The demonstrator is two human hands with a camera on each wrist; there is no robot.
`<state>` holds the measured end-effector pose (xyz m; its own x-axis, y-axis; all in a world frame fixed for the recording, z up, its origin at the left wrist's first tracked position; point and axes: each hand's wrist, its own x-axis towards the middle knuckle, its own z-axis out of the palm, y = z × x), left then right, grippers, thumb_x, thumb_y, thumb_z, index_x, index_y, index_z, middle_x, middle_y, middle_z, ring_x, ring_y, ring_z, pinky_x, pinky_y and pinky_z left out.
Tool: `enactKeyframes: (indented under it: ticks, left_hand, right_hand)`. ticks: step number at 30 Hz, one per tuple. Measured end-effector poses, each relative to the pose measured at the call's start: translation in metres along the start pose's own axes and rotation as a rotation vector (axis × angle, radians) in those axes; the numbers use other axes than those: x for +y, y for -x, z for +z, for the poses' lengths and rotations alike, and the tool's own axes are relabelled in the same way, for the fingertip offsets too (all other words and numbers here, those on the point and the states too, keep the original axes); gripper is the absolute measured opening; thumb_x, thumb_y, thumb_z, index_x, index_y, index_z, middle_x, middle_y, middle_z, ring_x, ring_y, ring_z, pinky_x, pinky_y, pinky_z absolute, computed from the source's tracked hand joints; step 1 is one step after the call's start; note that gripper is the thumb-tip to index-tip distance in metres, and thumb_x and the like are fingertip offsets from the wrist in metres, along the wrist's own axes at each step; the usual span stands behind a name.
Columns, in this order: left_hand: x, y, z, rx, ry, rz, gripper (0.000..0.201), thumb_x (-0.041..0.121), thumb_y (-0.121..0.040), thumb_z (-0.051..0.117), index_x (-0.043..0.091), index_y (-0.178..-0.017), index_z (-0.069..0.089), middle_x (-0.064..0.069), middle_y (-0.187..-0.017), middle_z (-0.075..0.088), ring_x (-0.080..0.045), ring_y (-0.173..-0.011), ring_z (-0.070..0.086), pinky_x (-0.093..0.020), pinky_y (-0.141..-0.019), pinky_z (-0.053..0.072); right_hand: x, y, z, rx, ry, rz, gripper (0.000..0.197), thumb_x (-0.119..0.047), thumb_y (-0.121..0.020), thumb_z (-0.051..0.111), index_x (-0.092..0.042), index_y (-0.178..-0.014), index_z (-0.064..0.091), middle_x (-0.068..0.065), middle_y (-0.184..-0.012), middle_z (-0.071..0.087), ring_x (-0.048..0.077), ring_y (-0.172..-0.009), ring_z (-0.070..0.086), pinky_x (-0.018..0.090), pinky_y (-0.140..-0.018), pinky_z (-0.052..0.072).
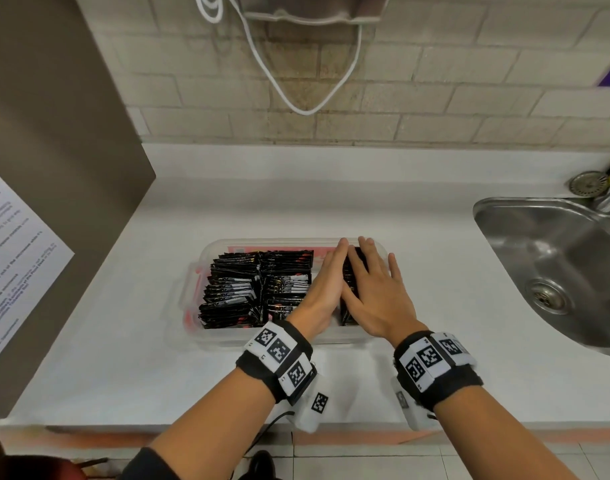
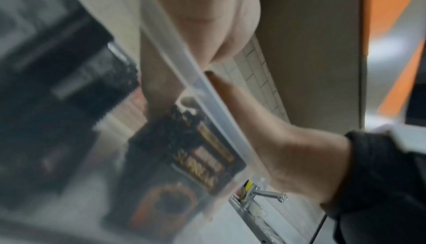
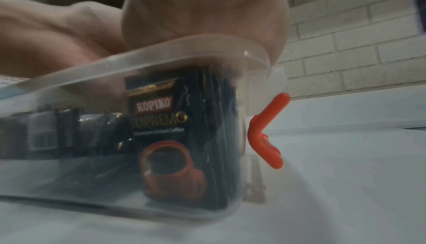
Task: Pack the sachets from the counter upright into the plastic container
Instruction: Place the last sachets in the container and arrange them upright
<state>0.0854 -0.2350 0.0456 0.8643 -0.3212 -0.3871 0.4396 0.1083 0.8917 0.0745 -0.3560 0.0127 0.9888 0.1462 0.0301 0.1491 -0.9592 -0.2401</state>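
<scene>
Down at the bottom of the picture, both arms reach up to the clear plastic container in the middle of the white counter. Inside it, the left hand and right hand lie flat with straight fingers, squeezing a row of black sachets between them. More sachets stand packed at the left, and a sink sits far right.

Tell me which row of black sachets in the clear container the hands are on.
The rightmost row of black sachets, by the sink-side wall of the clear plastic container; left hand and right hand flank it, fingers straight.
</scene>
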Motion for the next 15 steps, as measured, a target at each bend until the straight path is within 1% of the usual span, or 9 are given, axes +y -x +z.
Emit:
enactKeyframes:
  ticks: [2,3,5,7,8,9,11,13,15]
  left_hand:
    - [0.007,0.007,-0.015,-0.038,-0.086,0.061,0.078,0.069,-0.098,0.032,0.028,-0.160,0.009,0.002,-0.167,0.014,-0.012,-0.152,0.019,-0.034,-0.123,0.017]
    - [0.011,0.010,-0.025,-0.057,-0.127,0.089,0.076,0.066,-0.099,0.032,0.025,-0.160,0.011,0.001,-0.166,0.018,-0.010,-0.150,0.023,-0.029,-0.120,0.021]
    - [0.025,0.020,-0.048,-0.068,-0.276,0.155,0.066,0.056,-0.102,0.040,0.022,-0.157,0.028,0.003,-0.159,0.037,-0.009,-0.144,0.038,-0.026,-0.115,0.030]
    - [0.039,0.028,-0.070,-0.037,-0.538,0.245,0.047,0.041,-0.102,0.051,0.025,-0.147,0.048,0.008,-0.146,0.053,-0.006,-0.134,0.049,-0.029,-0.114,0.037]
    - [0.044,0.030,-0.080,-0.025,-0.666,0.285,0.041,0.032,-0.102,0.056,0.025,-0.142,0.054,0.010,-0.140,0.058,-0.005,-0.130,0.052,-0.029,-0.113,0.039]
    - [0.048,0.033,-0.088,-0.025,-0.788,0.318,0.040,0.025,-0.100,0.060,0.024,-0.139,0.058,0.009,-0.137,0.060,-0.005,-0.127,0.053,-0.028,-0.112,0.039]
    - [0.052,0.036,-0.101,-0.058,-1.056,0.342,0.044,0.022,-0.096,0.066,0.022,-0.139,0.058,0.007,-0.138,0.060,-0.008,-0.128,0.053,-0.024,-0.109,0.038]
    - [0.052,0.038,-0.109,-0.128,-1.312,0.313,0.052,0.027,-0.092,0.070,0.022,-0.141,0.055,0.005,-0.138,0.057,-0.012,-0.128,0.050,-0.026,-0.108,0.037]
    - [0.049,0.039,-0.112,-0.197,-1.465,0.266,0.052,0.033,-0.089,0.073,0.024,-0.137,0.058,0.004,-0.128,0.057,-0.015,-0.119,0.047,-0.035,-0.105,0.039]
  right_hand:
    - [-0.001,0.001,-0.001,0.059,-0.048,-0.019,0.079,-0.066,-0.097,0.010,-0.019,-0.161,0.013,0.003,-0.169,-0.003,0.011,-0.151,-0.021,0.046,-0.125,-0.009]
    - [-0.002,0.002,-0.003,0.102,-0.070,-0.040,0.078,-0.066,-0.099,0.012,-0.018,-0.160,0.020,0.004,-0.169,0.002,0.012,-0.152,-0.018,0.046,-0.125,-0.009]
    - [-0.005,0.004,-0.008,0.198,-0.113,-0.100,0.071,-0.061,-0.100,0.026,-0.016,-0.154,0.038,0.006,-0.166,0.021,0.019,-0.156,-0.005,0.047,-0.126,-0.003]
    - [-0.014,0.007,-0.015,0.274,-0.154,-0.168,0.057,-0.048,-0.097,0.052,-0.015,-0.143,0.053,0.009,-0.152,0.044,0.029,-0.152,0.020,0.050,-0.124,0.017]
    - [-0.020,0.008,-0.018,0.282,-0.171,-0.193,0.052,-0.041,-0.094,0.061,-0.015,-0.139,0.057,0.008,-0.142,0.053,0.030,-0.143,0.032,0.050,-0.117,0.030]
    - [-0.027,0.008,-0.021,0.256,-0.188,-0.211,0.050,-0.036,-0.092,0.064,-0.015,-0.136,0.058,0.007,-0.134,0.057,0.028,-0.132,0.040,0.049,-0.108,0.039]
    - [-0.042,0.008,-0.023,0.120,-0.222,-0.238,0.054,-0.033,-0.091,0.065,-0.014,-0.140,0.053,0.006,-0.129,0.058,0.024,-0.118,0.043,0.044,-0.101,0.041]
    - [-0.053,0.007,-0.023,-0.035,-0.240,-0.225,0.065,-0.037,-0.092,0.067,-0.013,-0.147,0.042,0.009,-0.136,0.054,0.025,-0.124,0.043,0.035,-0.108,0.036]
    - [-0.062,0.005,-0.023,-0.145,-0.252,-0.181,0.075,-0.040,-0.090,0.072,-0.012,-0.150,0.037,0.012,-0.138,0.052,0.026,-0.129,0.046,0.031,-0.106,0.037]
